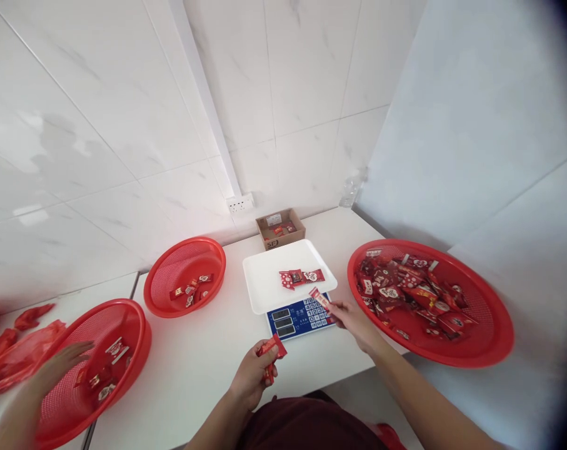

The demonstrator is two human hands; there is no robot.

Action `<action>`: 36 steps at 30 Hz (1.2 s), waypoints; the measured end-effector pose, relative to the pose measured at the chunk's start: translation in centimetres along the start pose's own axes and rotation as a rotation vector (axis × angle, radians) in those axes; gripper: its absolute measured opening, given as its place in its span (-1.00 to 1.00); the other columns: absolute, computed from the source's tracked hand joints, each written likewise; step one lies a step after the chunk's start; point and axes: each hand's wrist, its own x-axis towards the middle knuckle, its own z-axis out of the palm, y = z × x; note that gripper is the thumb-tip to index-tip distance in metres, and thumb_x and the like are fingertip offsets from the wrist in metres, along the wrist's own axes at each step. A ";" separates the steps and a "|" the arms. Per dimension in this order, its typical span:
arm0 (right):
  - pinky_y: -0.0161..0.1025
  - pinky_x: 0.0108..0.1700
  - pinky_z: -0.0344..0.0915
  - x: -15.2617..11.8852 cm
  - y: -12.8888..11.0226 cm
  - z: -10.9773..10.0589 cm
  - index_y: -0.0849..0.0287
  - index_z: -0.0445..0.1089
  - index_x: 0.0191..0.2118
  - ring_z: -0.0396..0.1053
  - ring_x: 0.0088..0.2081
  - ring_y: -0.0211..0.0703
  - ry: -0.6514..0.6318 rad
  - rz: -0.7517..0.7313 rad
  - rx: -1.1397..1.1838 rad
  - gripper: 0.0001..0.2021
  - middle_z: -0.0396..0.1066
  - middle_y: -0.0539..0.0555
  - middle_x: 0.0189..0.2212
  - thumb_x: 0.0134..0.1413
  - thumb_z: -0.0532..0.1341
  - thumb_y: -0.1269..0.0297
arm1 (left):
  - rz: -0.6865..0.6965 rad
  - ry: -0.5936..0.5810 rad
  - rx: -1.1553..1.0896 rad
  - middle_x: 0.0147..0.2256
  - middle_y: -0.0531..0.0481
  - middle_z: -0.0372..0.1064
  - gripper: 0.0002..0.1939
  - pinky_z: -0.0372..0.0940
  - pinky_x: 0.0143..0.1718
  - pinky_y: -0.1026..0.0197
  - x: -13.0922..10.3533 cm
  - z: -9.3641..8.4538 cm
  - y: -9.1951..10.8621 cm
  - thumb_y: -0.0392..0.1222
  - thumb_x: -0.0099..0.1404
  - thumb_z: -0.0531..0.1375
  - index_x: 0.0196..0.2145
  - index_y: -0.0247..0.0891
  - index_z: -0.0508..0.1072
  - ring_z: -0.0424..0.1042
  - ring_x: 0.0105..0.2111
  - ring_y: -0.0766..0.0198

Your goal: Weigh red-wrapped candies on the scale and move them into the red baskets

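Red wrapping marks nearly every item in view. The right hand [353, 317] pinches one red sachet [319, 297] between thumb and fingertips, holding it at the near edge of the white tray [264, 275], just above the keypad of the blue scale [302, 315]. Three more packets [301, 277] lie on that tray, touching or overlapping. The left hand [252, 375] is closed around a second red packet [272, 349], held over the white surface [194, 362] in front of the scale.

To the right sits a large red basket [480, 350], heaped with wrapped sweets on its left half. Behind and left of the scale stands a smaller red basket [161, 294] holding a few pieces. A third red basket [133, 337] at the lower left holds several packets; another person's hand [60, 362] reaches into it. A cardboard box [280, 228] stands against the wall behind the tray, below a wall socket [240, 203].
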 end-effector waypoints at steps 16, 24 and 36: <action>-0.26 -0.32 0.27 -4.9 -2.4 6.0 0.20 0.39 -0.22 0.38 -0.35 -0.20 -0.594 -0.064 -0.077 -0.66 0.47 0.06 -0.35 -0.05 0.19 0.06 | 0.067 -0.087 0.158 -0.55 0.04 0.31 -0.70 0.02 -0.63 0.36 -0.1 0.7 -0.2 -0.04 0.03 0.24 -0.37 -0.31 0.32 0.22 -0.62 0.43; -0.33 -0.46 0.14 -6.6 -0.5 5.3 0.19 0.28 -0.48 0.29 -0.54 -0.29 -0.412 -0.023 -0.033 -0.76 0.42 -0.01 -0.59 -0.13 0.22 0.11 | 0.070 -0.109 0.214 -0.55 0.06 0.32 -0.61 0.02 -0.64 0.36 0.2 2.0 -0.2 0.09 0.05 0.22 -0.32 -0.29 0.35 0.22 -0.63 0.42; -0.26 -0.32 0.28 -1.4 0.1 -4.5 0.17 0.38 -0.34 0.39 -0.37 -0.16 0.187 -0.166 -0.291 -0.71 0.46 0.05 -0.42 -0.05 0.09 0.06 | -0.159 0.061 -0.176 -0.55 0.05 0.32 -0.73 0.07 -0.70 0.47 0.3 1.9 0.5 -0.06 0.08 0.25 -0.37 -0.32 0.36 0.24 -0.63 0.48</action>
